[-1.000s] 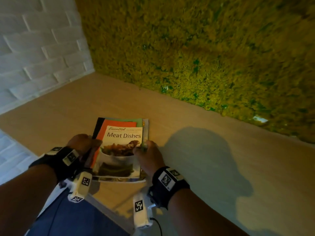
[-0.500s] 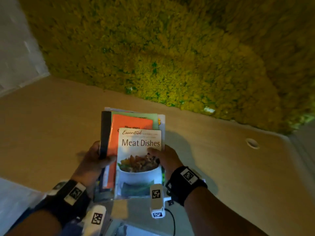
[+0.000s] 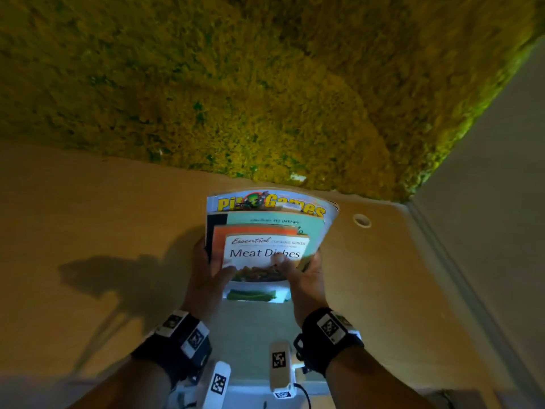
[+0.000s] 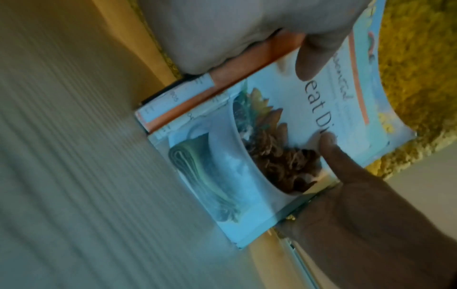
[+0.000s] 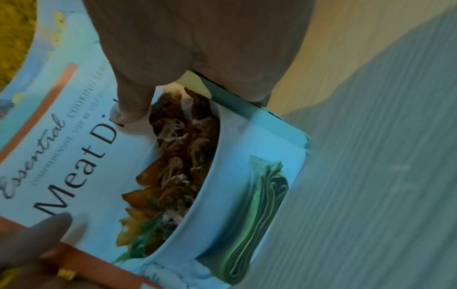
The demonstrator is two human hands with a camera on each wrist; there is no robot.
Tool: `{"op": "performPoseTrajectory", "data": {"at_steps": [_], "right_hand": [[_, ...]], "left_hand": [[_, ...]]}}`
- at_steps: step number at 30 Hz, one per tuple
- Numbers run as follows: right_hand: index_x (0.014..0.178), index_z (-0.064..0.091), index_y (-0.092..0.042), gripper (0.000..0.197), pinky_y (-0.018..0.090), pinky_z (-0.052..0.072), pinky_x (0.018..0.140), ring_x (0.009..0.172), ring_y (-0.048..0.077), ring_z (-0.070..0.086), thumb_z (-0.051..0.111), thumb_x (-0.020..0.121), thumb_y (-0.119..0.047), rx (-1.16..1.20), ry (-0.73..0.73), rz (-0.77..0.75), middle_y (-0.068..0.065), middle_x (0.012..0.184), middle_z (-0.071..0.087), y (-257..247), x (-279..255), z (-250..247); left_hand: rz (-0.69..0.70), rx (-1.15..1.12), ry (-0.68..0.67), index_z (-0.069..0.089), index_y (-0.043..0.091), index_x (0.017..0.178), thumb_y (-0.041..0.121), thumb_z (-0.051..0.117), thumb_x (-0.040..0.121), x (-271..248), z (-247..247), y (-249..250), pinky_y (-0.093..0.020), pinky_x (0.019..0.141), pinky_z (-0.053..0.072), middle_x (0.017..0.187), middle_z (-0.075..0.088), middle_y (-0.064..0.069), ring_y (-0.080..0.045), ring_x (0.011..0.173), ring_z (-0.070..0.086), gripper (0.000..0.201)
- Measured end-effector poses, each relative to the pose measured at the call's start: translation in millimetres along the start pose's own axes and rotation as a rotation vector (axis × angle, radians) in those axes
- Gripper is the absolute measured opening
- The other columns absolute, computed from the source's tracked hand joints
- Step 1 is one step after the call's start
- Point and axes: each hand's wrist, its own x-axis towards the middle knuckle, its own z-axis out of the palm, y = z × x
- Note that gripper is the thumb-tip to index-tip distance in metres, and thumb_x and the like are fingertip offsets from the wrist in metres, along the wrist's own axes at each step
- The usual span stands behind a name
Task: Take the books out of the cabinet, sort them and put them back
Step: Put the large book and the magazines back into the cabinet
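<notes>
A stack of books is held up off the wooden shelf, tilted toward me. On top is the white "Meat Dishes" cookbook (image 3: 262, 253) (image 4: 247, 156) (image 5: 99, 156). Behind it are an orange book (image 3: 253, 230), a teal book (image 3: 311, 230), a black spine (image 3: 214, 228) and a bent "Games" magazine (image 3: 271, 202). My left hand (image 3: 206, 270) (image 4: 222, 29) grips the stack's left edge, thumb on the cover. My right hand (image 3: 305, 274) (image 5: 185, 48) grips the right edge, its thumb pressing the title. The fingers behind the stack are hidden.
The wooden shelf floor (image 3: 88, 231) runs left, crossed by my arms' shadow. A yellow-green moss back wall (image 3: 236, 84) stands just behind the books. A round cable hole (image 3: 362, 221) lies right of the stack, and a plain side panel (image 3: 486, 202) closes the right corner.
The stack lay flat on the shelf at the left a second ago. Both hands have lifted it, carried it right toward the corner and tilted it up, so the magazine shows behind.
</notes>
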Motion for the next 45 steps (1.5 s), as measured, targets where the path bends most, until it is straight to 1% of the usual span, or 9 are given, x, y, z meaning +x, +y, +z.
{"op": "performPoseTrajectory", "data": {"at_steps": [6,11,16,21,27,31,35,40,45], "right_hand": [[0.136,0.049,-0.009,0.057,0.059,0.051,0.103,0.119,0.038,0.066,0.074,0.085,-0.001,-0.033,-0.076,0.11,0.018,0.127,0.069,12,-10,-9],[0.134,0.059,-0.01,0.039,0.044,0.058,0.094,0.115,0.03,0.069,0.067,0.095,-0.01,-0.105,-0.135,0.148,0.01,0.125,0.073,11,-23,-25],[0.124,0.063,-0.006,0.04,0.041,0.06,0.088,0.111,0.035,0.071,0.075,0.086,0.001,-0.104,-0.042,0.24,0.013,0.115,0.076,13,-13,-28],[0.123,0.063,-0.007,0.041,0.048,0.057,0.094,0.107,0.033,0.073,0.072,0.085,0.006,-0.027,-0.078,0.271,0.014,0.116,0.076,6,-21,-33],[0.1,0.069,-0.001,0.027,0.032,0.055,0.058,0.075,0.031,0.067,0.081,0.076,-0.005,-0.069,-0.049,0.307,0.016,0.085,0.073,1,-62,-86],[0.114,0.069,-0.005,0.028,0.049,0.062,0.078,0.087,0.032,0.073,0.077,0.088,-0.011,-0.133,-0.096,0.316,0.019,0.103,0.076,4,-116,-135],[0.119,0.067,-0.002,0.031,0.041,0.057,0.072,0.075,0.026,0.07,0.076,0.091,-0.012,-0.111,-0.095,0.324,0.018,0.097,0.074,17,-183,-191],[0.113,0.07,-0.014,0.024,0.043,0.062,0.077,0.081,0.021,0.074,0.075,0.092,-0.022,-0.198,-0.043,0.4,0.007,0.091,0.076,36,-267,-262],[0.11,0.072,-0.011,0.018,0.044,0.061,0.07,0.077,0.029,0.073,0.072,0.095,-0.02,-0.181,0.019,0.548,0.012,0.088,0.076,70,-319,-311]], "left_hand": [[0.003,0.087,0.077,0.032,0.022,0.138,0.003,0.078,0.077,8,5,-15,-0.03,0.086,0.055,0.12,0.067,-0.002,-0.007,0.107,0.066,0.079],[0.017,0.082,0.049,0.04,0.025,0.128,0.002,0.065,0.089,3,4,-12,-0.013,0.077,0.046,0.106,0.064,0.015,0.016,0.091,0.062,0.052],[-0.04,0.081,0.05,0.056,0.023,0.119,0.004,0.06,0.094,5,-1,-15,-0.017,0.079,0.041,0.105,0.062,0.021,0.006,0.095,0.058,0.032],[-0.056,-0.04,0.133,0.064,0.01,0.109,0.003,0.063,0.092,-15,7,-1,-0.035,0.089,0.043,0.106,0.067,-0.004,-0.016,0.093,0.06,0.019],[-0.047,0.071,-0.08,0.052,0.043,0.112,0.029,0.053,0.081,-66,12,-3,-0.01,0.079,0.047,0.096,0.066,0.04,0.017,0.09,0.06,0.034],[-0.116,0.076,-0.042,0.054,0.042,0.116,0.026,0.056,0.088,-126,32,-22,-0.03,0.09,0.045,0.108,0.067,0.022,0.005,0.098,0.061,0.033],[-0.153,0.271,-0.061,0.043,0.027,0.143,0.032,0.055,0.093,-202,62,-57,-0.034,0.09,0.037,0.134,0.055,0.0,-0.024,0.119,0.053,0.052],[-0.371,0.36,-0.077,0.048,0.02,0.133,0.014,0.053,0.1,-288,97,-117,-0.044,0.103,0.04,0.132,0.057,-0.006,-0.032,0.124,0.054,0.034],[-0.46,0.406,-0.086,0.047,0.007,0.137,0.006,0.05,0.1,-347,127,-151,-0.032,0.087,0.037,0.122,0.055,-0.007,-0.023,0.106,0.052,0.037]]}}
